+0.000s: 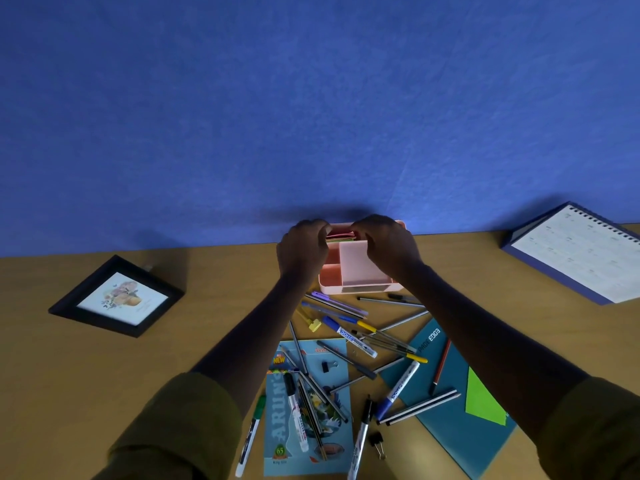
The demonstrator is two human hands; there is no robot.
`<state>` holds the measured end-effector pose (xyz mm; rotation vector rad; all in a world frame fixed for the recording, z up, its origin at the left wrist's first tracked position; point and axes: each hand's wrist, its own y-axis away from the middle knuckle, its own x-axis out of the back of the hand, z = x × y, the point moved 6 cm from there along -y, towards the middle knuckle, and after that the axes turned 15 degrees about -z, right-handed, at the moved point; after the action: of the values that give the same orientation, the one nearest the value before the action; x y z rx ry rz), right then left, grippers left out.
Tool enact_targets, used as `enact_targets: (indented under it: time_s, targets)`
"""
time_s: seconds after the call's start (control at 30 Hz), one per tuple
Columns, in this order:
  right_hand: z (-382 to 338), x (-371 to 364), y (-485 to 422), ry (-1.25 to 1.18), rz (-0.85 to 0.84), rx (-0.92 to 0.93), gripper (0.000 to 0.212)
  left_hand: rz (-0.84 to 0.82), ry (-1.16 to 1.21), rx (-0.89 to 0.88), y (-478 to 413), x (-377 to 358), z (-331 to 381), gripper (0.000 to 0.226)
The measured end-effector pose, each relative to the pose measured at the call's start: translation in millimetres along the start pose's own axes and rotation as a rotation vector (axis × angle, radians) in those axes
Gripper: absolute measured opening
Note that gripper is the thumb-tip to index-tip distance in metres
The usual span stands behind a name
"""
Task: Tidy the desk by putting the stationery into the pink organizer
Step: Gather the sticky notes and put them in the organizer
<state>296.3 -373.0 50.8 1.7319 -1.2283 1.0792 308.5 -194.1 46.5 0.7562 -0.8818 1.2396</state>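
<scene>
Both the left hand [303,245] and the right hand [384,245] hold coloured paper notes [341,236] in the back compartment of the pink organizer [356,271] on the table [207,289], so the next step seems releasing them and taking the scattered pens [346,341].

organizer [360,275] behind pens [349,337] | frame [116,297] left | calendar [581,258] right

Both forearms reach up from the lower corners of the frame, converging near its centre, olive sleeves pushed back toward the elbows. The left hand [302,249] and right hand [387,244] sit close together, knuckles up, fingers curled inward toward each other.
</scene>
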Motion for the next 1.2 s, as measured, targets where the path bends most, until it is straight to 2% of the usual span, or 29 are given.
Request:
enact_targets:
  time_s: [0.13,0.27,0.4,0.57,0.7,0.87,1.0,1.1,1.2]
  targets:
    - [4.5,7.5,21.1,-0.051,0.033,0.007,0.025,0.085,0.159,-0.006,20.1,1.0,23.2,0.020]
    - [15.0,15.8,61.3,-0.136,0.093,0.034,0.017,0.019,0.341,0.018,47.5,-16.6,51.3,0.023]
    - [37.0,15.3,111.9,-0.262,0.112,-0.003,0.016,-0.231,0.593,0.051,82.7,-45.8,81.8,0.022]
    - [82.7,4.7,194.3,-0.403,0.155,-0.200,0.023,-0.656,0.851,0.247,137.0,-100.4,118.4,0.018]
    - [111.7,-4.4,262.0,-0.445,0.164,-0.340,0.022,-0.803,0.979,0.369,173.8,-131.8,147.0,0.018]
    - [148.3,-28.6,326.1,-0.456,0.155,-0.531,0.023,-0.928,0.971,0.439,203.8,-174.1,172.5,0.015]
    - [157.4,-51.3,355.2,-0.457,0.115,-0.633,0.021,-0.903,0.837,0.448,213.7,-204.2,182.0,0.014]
    - [160.5,-71.6,367.1,-0.457,0.023,-0.716,0.020,-0.897,0.815,0.464,220.9,-209.2,194.0,0.016]
    - [160.7,-93.8,374.4,-0.444,-0.087,-0.735,0.032,-0.903,0.769,0.446,225.1,-218.5,204.4,0.025]
